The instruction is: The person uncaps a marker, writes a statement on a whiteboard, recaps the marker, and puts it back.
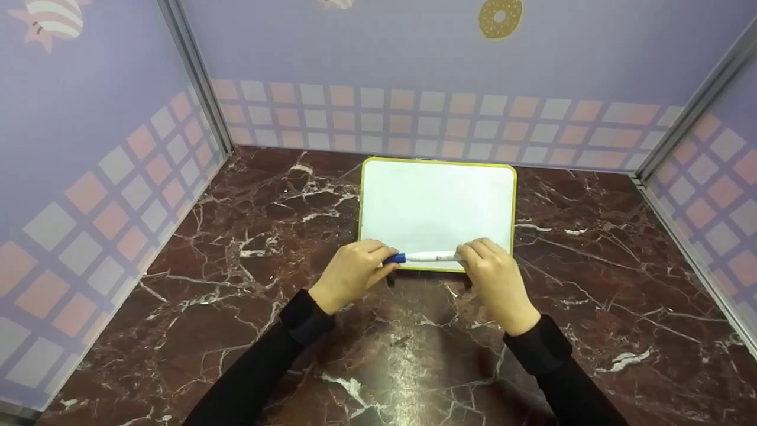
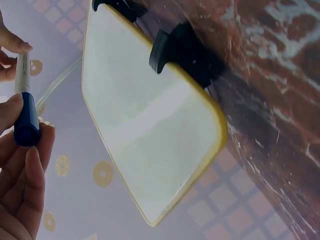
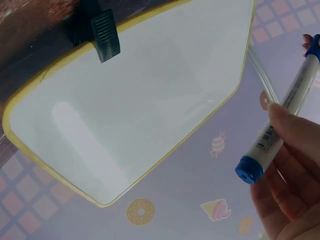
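Observation:
A white marker [image 1: 430, 256] with a blue cap and a blue end plug is held level between both hands, in front of the lower part of a whiteboard [image 1: 437, 204] with a yellow frame. My left hand [image 1: 353, 273] pinches the blue cap [image 2: 28, 120] between thumb and fingers. At the other end, my right hand [image 1: 494, 282] grips the white barrel [image 3: 270, 137] close to the blue plug [image 3: 249, 170]. In the wrist views the board's surface looks blank, and dark clip-like feet [image 2: 160, 50] hold its lower edge.
The board stands on a dark red marbled table [image 1: 284, 225]. Purple panels [image 1: 355, 53] with pink and white checks enclose the back and sides, joined by grey metal corner strips [image 1: 198, 77].

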`<state>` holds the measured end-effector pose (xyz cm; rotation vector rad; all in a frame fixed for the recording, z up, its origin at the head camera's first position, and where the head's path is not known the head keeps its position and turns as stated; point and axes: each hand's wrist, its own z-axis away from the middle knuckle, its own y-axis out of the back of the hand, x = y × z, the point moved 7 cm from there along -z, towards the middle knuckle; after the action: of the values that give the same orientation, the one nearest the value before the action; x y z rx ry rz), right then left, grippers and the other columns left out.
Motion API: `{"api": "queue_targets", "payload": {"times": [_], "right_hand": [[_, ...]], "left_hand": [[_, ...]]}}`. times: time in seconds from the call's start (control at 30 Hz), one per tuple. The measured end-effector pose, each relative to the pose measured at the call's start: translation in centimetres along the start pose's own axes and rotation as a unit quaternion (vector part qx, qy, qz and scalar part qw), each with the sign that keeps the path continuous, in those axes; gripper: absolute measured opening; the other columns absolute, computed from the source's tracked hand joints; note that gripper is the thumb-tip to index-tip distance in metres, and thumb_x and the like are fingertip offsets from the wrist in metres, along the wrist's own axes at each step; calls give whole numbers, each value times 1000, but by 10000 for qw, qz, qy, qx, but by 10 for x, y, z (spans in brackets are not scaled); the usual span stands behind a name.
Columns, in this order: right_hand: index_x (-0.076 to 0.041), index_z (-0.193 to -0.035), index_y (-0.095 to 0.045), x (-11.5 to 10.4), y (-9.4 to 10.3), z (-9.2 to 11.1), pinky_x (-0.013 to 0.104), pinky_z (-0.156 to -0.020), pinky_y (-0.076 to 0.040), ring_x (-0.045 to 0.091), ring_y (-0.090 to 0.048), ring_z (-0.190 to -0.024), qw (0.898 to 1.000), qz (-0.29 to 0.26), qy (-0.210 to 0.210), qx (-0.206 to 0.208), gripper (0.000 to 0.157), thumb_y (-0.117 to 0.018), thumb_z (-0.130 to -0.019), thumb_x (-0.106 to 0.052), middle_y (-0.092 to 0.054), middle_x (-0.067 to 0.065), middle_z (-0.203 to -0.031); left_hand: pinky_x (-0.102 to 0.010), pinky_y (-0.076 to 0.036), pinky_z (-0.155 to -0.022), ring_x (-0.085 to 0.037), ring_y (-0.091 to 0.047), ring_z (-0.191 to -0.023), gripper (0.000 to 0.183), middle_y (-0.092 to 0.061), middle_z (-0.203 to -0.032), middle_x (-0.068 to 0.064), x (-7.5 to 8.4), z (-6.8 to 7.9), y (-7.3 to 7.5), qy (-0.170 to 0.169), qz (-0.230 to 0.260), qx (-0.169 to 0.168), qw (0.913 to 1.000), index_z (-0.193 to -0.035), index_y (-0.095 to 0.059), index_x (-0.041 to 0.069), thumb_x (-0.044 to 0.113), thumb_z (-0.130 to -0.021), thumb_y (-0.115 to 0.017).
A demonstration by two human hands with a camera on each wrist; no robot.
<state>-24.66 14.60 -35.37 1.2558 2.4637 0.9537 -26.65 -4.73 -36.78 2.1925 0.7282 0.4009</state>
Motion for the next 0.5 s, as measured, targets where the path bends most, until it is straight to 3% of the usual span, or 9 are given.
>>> {"api": "queue_targets", "payload": {"times": [0.13, 0.23, 0.37, 0.5], "right_hand": [[0, -82, -68, 11, 6, -1, 32, -67, -58, 23, -64, -73, 9993, 90, -317, 162, 14, -80, -77, -3, -69, 11, -78], [0, -82, -67, 18, 9, 0, 34, -67, -58, 24, -64, -74, 9983, 135, -541, 170, 15, -81, -76, -4, -69, 11, -79], [1, -82, -67, 23, 11, 0, 36, -68, -59, 26, -65, -76, 9972, 94, -724, 138, 15, -80, -77, -3, -69, 12, -80], [0, -82, -67, 25, 12, 0, 37, -68, -59, 26, -65, -76, 9966, 28, -806, 155, 14, -80, -78, -3, -69, 12, -81]], "left_hand": [[-31, -61, -75, -20, -71, -81, 18, -75, -92, -7, -21, -1, 11, 699, 5, 176, 9974, -98, -75, 6, 20, -87, -74], [-36, -61, -79, -24, -71, -86, 19, -76, -95, -10, -43, 2, 20, 1424, -16, 328, 9893, -99, -75, 6, 21, -88, -74], [-41, -60, -81, -30, -70, -88, 21, -74, -97, -13, -77, 11, 31, 2377, -228, 410, 9702, -100, -76, 3, 20, -88, -75], [-47, -60, -75, -36, -70, -83, 24, -72, -92, -18, -106, 25, 36, 3106, -756, 205, 9473, -97, -75, -3, 19, -88, -74]]}}
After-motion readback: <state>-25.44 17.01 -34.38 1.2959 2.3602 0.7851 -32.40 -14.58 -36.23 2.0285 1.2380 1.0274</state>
